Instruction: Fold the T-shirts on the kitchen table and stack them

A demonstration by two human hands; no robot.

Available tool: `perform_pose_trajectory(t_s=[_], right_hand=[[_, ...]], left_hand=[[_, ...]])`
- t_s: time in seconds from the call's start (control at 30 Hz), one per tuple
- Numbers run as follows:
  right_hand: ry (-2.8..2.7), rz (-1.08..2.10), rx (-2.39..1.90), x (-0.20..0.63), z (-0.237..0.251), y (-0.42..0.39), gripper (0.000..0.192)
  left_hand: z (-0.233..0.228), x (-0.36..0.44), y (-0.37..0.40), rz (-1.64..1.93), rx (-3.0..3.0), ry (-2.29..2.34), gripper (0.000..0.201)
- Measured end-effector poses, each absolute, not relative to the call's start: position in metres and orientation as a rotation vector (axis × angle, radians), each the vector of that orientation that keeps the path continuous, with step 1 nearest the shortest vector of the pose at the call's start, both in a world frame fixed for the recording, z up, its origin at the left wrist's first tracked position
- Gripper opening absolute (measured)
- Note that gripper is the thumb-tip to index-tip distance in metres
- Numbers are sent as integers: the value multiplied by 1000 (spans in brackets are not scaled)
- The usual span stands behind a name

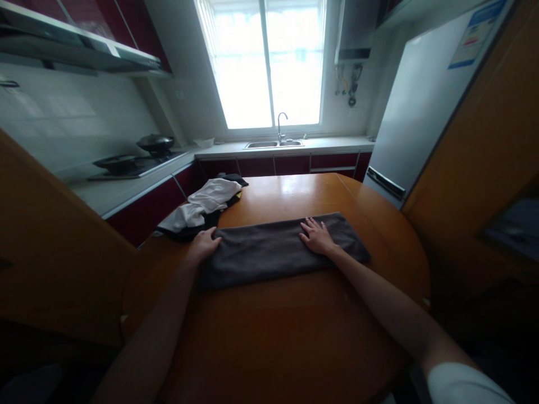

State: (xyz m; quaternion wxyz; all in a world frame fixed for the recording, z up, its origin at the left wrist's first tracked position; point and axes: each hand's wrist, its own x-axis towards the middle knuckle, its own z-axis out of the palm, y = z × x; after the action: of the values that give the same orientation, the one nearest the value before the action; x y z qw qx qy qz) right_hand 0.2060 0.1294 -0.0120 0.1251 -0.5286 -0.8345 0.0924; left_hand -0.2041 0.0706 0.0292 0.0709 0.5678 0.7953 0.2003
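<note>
- Left hand rests at the left end of a dark grey towel, fingers curled loosely over the cloth's edge; whether it pinches the fabric or only presses on it cannot be told.
- Right hand lies flat and open on the towel's upper right part, palm down, fingers spread and pointing away from the person.
- Both bare forearms reach in from the bottom of the view; a white sleeve shows at the right arm's upper end.
- Folded into a long strip, the towel lies flat across the middle of a round wooden bench, running from left to right and a little tilted, its right end farther away.
- Just beyond the left hand, at the bench's far left edge, sits a heap of clothes: white fabric on top of dark pieces, close to the towel's left end.
- Behind the bench runs a kitchen counter with red cabinet fronts, carrying a hob with a dark wok on it.
- Under a bright window a sink with a curved tap is set into the counter.
- At the right stands a pale fridge.
</note>
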Motion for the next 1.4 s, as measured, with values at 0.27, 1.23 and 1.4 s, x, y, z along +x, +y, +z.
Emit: perform_pose_trajectory(t_s=[0.27,1.23,1.4], right_hand=[[-2420,268,-1541,206,-12,129,59],[-2422,252,-1556,207,-14,130,58],[-2215,244,-1399,198,-1,121,54]], left_hand=[[35,-219,57,764,1124,2096,52],[57,-204,42,796,1156,1788,68],[69,-191,41,991,1176,1656,71]])
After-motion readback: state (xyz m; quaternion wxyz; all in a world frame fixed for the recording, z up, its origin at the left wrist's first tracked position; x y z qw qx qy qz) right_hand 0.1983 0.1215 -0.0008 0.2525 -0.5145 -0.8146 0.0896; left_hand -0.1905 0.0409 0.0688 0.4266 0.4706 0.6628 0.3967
